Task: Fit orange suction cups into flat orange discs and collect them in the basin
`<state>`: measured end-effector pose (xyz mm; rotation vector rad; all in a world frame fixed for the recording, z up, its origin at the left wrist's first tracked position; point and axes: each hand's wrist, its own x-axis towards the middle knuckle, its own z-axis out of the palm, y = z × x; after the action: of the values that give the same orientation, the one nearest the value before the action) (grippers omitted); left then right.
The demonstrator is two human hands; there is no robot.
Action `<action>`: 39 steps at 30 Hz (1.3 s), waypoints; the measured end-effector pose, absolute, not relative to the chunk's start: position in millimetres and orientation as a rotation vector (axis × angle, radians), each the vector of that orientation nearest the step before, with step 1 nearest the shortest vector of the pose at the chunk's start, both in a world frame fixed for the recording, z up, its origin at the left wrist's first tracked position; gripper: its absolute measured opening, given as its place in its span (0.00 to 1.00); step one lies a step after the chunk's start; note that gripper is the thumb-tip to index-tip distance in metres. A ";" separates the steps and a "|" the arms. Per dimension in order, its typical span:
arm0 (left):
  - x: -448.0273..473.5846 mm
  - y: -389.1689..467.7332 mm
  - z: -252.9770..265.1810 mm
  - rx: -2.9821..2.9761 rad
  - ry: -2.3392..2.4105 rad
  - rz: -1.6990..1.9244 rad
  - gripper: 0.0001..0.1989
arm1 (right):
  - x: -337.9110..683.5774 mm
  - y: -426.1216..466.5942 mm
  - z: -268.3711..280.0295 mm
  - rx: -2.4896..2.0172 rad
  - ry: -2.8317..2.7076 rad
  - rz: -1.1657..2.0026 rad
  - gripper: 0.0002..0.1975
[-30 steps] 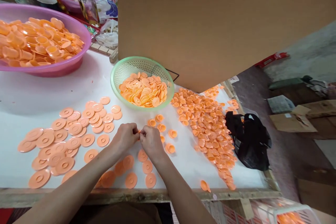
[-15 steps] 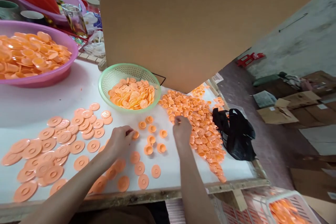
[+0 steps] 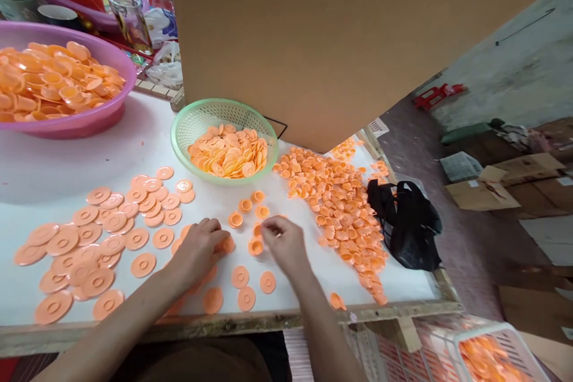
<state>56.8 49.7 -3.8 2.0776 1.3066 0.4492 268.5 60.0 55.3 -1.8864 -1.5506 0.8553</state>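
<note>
My left hand (image 3: 201, 249) is low over the table with its fingers curled, their tips on a small orange plastic disc (image 3: 228, 244). My right hand (image 3: 286, 243) is closed in a pinch at the loose orange cups; whatever is between its fingertips is hidden. Just left of those fingertips stands a small orange cup (image 3: 255, 246), with several like it around. Orange ringed discs (image 3: 142, 264) of larger size lie spread to the left of my left hand. A few small discs (image 3: 246, 298) rest between my wrists.
A green colander (image 3: 179, 137) of orange discs stands behind the cups. Rightward lie a heap of orange cups (image 3: 349, 221) and a black bag (image 3: 409, 227). A pink basin (image 3: 89, 131) is at left. A big cardboard sheet (image 3: 313, 42) rises behind the table.
My right hand has come left from the heap to the loose cups. My left hand has shifted from a cup to a disc just below. An orange cup now lies near the front edge.
</note>
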 end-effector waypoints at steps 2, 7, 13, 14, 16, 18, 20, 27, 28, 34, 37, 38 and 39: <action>49.8 52.2 -7.4 2.063 1.334 0.478 0.10 | 237.3 44.4 49.0 -1.809 -1.758 0.834 0.05; 46.8 50.0 -15.2 2.005 1.278 0.575 0.08 | 198.7 39.5 32.1 -1.955 -1.930 0.673 0.07; 50.4 49.3 -17.6 1.906 1.245 0.577 0.10 | 203.7 52.9 31.1 -1.967 -1.767 0.881 0.07; 50.0 49.4 -16.2 1.901 1.241 0.566 0.10 | 205.1 54.2 31.5 -1.982 -1.673 0.982 0.06; 49.3 49.4 -13.5 1.889 1.243 0.557 0.10 | 205.3 54.9 31.4 -2.016 -1.502 1.173 0.05; 49.2 49.5 -12.6 1.872 1.249 0.573 0.11 | 202.1 53.3 30.2 -2.038 -1.447 1.242 0.05; 48.7 50.0 -13.6 1.860 1.243 0.598 0.11 | 196.9 50.5 28.5 -2.037 -1.547 1.146 0.05; 41.0 58.9 -0.9 1.612 1.254 0.528 0.07 | 190.1 45.0 25.9 -1.991 -1.836 0.818 0.07; 42.1 61.0 2.5 1.545 1.294 0.516 0.08 | 190.4 44.7 25.8 -1.985 -1.845 0.814 0.07; 57.0 65.2 3.9 1.407 1.465 0.480 0.03 | 190.4 41.7 24.3 -1.957 -1.868 0.807 0.08; 56.6 60.2 -2.0 1.387 1.454 0.497 0.07 | 187.2 37.4 22.2 -1.955 -1.904 0.703 0.09; 55.3 58.2 -3.7 1.367 1.438 0.518 0.08 | 185.2 35.5 21.0 -1.960 -1.907 0.666 0.09; 53.9 56.2 -5.1 1.342 1.415 0.542 0.10 | 183.0 33.4 19.6 -1.966 -1.909 0.638 0.09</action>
<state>53.9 56.2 -5.1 1.3420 1.4154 0.5424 183.0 33.4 19.6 -1.9659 -1.9087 0.6379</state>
